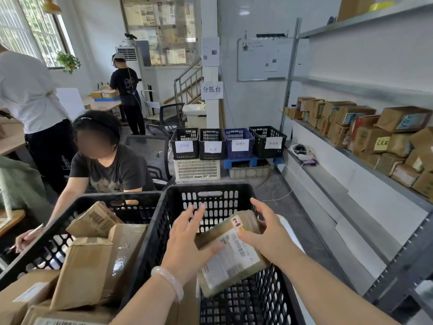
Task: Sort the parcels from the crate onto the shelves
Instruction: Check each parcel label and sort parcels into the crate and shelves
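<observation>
Head view, lower centre of the frame: both hands are on one parcel (232, 252), a tan box with a white shipping label, held tilted above the black crate (210, 198). The left hand (187, 242), a pale bangle on its wrist, lies with fingers spread flat along the parcel's left side, thumb under its edge. The right hand (267, 233) grips the right side with the thumb pressed on the label and the fingers curled over the far end. So the parcel is clear of the crate, not resting in it. What shows of this crate's inside looks empty, though its near left corner is cut off and hidden by the arm. At lower left, a second black crate (77, 221) is packed with brown parcels (93, 261), so plenty of sorting appears to remain. On the right edge, the shelves (365, 160) already carry a crowded row of cardboard boxes (375, 134), one with a yellow tag. By the look of it, the job is mid-run: this parcel is up for checking and next needs a spot on the shelves.
</observation>
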Tool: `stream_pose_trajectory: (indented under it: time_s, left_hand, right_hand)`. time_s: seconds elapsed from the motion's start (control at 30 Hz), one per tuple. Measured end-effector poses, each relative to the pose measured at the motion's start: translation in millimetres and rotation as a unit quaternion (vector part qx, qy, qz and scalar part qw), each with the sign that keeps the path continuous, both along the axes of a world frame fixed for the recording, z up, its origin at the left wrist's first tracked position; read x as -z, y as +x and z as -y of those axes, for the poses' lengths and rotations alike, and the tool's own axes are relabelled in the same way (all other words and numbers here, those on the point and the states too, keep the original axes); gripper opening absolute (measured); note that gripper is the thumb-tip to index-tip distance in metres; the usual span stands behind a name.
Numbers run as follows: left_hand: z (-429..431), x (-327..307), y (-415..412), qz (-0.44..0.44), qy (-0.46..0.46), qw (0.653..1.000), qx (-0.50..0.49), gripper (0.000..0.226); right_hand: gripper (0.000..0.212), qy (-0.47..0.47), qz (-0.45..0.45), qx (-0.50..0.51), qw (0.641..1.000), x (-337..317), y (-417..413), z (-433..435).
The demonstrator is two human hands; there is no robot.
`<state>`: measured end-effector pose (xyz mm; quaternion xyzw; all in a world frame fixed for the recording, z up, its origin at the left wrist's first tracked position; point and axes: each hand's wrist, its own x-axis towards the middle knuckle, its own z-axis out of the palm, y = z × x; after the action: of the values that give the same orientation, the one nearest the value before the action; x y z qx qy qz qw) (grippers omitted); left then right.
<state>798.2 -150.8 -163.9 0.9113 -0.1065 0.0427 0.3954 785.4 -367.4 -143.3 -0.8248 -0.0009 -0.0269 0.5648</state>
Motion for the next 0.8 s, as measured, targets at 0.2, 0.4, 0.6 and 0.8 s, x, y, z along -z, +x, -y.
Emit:
stream_pose_trajectory:
  time_s: [0.2,0.4,0.6,0.8]
  left_hand:
    - [2.1,-4.8,-3.4,-0.116,-0.065,0.982,0.133,0.059]
    - [6.7,-8.4,-2.1,-0.129,-0.17,0.972,0.093,0.042]
    - [36.9,-29.1,10.6,-0.085,-0.293,0.951,0.043,0.033]
    - [110.9,-50.3,5.0,-0.094,-0.334,0.924,0.163,0.051]
  right_hand:
    - [0.07,-0.041,0.018,-0.062,0.997,-9.4,1.3,0.4]
    - [0.06,0.006,0.079,0.03,0.996,-13.9,-5.5,0.5]
    - [0.085,-0.009,0.111,0.125,0.986,-2.6,-35.5,2.7]
    - [0.079,0.029,0.137,0.222,0.965,-13.4,-73.8,33.7]
